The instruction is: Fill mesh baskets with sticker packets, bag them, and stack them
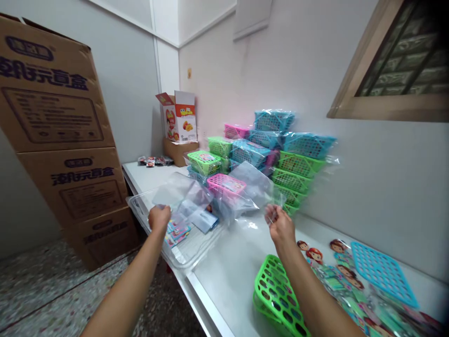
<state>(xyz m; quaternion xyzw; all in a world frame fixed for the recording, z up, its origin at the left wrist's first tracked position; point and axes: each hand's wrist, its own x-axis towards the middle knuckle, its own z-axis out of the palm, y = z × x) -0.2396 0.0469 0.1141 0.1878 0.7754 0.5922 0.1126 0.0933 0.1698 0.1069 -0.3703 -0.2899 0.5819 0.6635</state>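
My left hand (159, 218) is closed, with thin clear film at its fingertips, above a clear plastic tray (175, 263). In the tray lie plastic bags (182, 192), colourful printed cards (177, 232) and a blue-white folded packet (205, 222). My right hand (282, 225) pinches the edge of a clear plastic bag (254, 175). Beside that bag is a pink basket (226, 184), partly covered by film; I cannot tell whether it is inside. Under my right forearm stands a green lidded basket (273, 285), partly hidden.
Bagged green, blue and pink baskets (294, 164) are stacked against the wall. A blue lattice lid (382, 271) and packets with cartoon figures (345, 276) lie at right. Tall cartons (66, 173) stand at left; an open printed box (180, 119) sits at the back.
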